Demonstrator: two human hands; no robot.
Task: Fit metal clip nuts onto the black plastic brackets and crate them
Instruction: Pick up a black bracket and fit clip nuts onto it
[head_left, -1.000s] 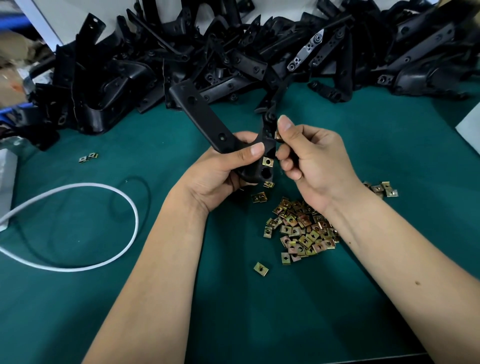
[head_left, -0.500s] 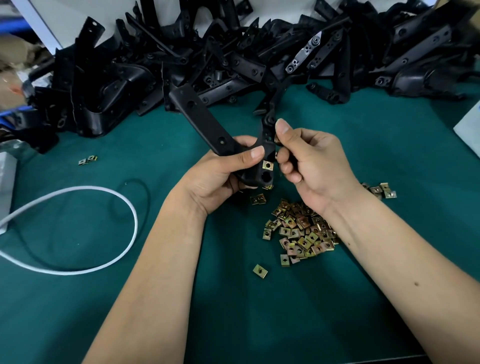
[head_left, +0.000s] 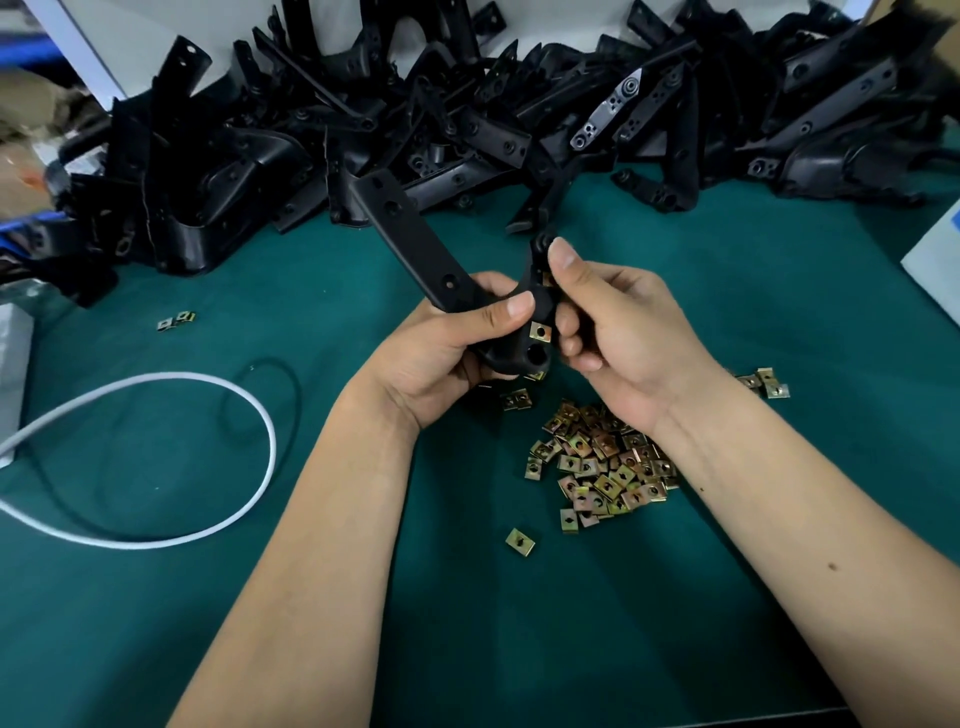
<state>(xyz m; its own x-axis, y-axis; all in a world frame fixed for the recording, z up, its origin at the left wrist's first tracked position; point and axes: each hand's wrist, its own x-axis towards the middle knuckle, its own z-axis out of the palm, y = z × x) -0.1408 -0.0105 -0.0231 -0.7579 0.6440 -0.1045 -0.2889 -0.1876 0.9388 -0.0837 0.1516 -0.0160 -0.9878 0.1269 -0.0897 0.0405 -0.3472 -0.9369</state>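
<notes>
Green felt-covered counter (head_left: 727, 291). Heap of matte black moulded brackets (head_left: 467, 119) across the top of the frame. Centre: left hand (head_left: 441, 353) grips an angled black bracket (head_left: 415, 244), flat holed arm pointing upper left. Right hand (head_left: 618, 332) pinches its other arm. Square brass-toned clip nut (head_left: 540, 331) seated on the bracket. Loose clip nut pile (head_left: 602, 462) lower centre. White cable loop (head_left: 156, 457) left.

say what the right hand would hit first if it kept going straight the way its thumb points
Probably the heap of black brackets at the far edge of the table. The right hand has its thumb aimed up and away along the held bracket; depth is uncertain.
</notes>
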